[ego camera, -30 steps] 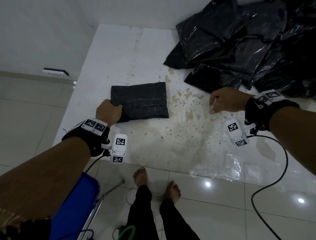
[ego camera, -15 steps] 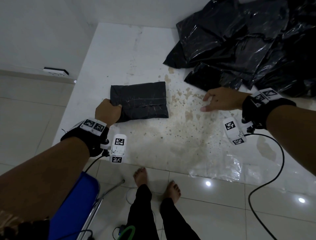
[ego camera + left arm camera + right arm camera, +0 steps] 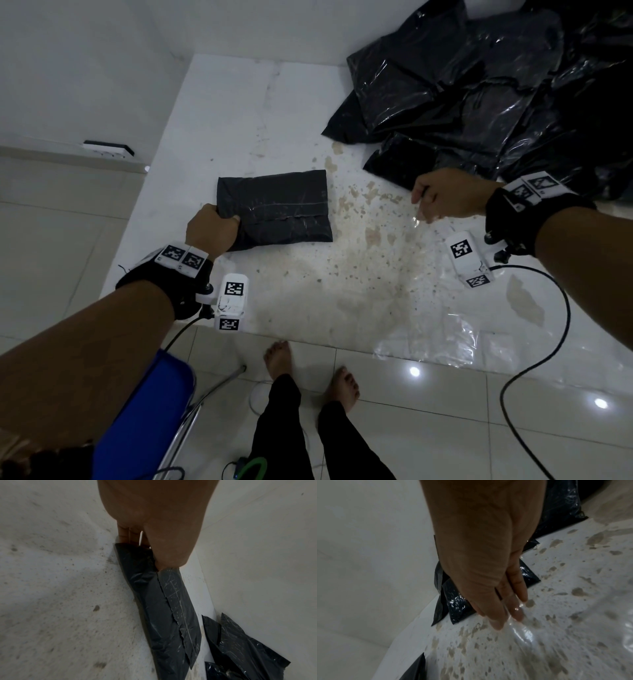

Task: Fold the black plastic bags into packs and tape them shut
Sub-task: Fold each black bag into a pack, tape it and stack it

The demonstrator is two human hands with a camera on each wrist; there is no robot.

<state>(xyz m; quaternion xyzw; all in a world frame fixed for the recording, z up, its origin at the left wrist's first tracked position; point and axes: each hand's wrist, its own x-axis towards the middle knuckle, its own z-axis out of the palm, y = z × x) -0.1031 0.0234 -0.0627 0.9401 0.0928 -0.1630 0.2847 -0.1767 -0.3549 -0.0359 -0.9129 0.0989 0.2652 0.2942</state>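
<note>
the left hand (image 3: 213, 229) still grips the near left corner of the folded black pack (image 3: 275, 208), thumb on top and fingers curled under its edge, and the pack lies flat on the white stained table (image 3: 219, 113) in the same spot as before, a strip of clear tape running along its flap in the left wrist view. the right hand (image 3: 445, 195) is what differs: half a second ago its fingers were stretched out flat toward the pack, and now they have drawn back and curled downward, the fingertips (image 3: 496, 624) pinching a clear, glossy bit of film off the table; whether this is tape or the transparent sheet (image 3: 442, 337) spread over the near right of the table cannot be told. the heap of loose black plastic bags (image 3: 486, 92) sits unchanged at the far right, just beyond the right hand.
</note>
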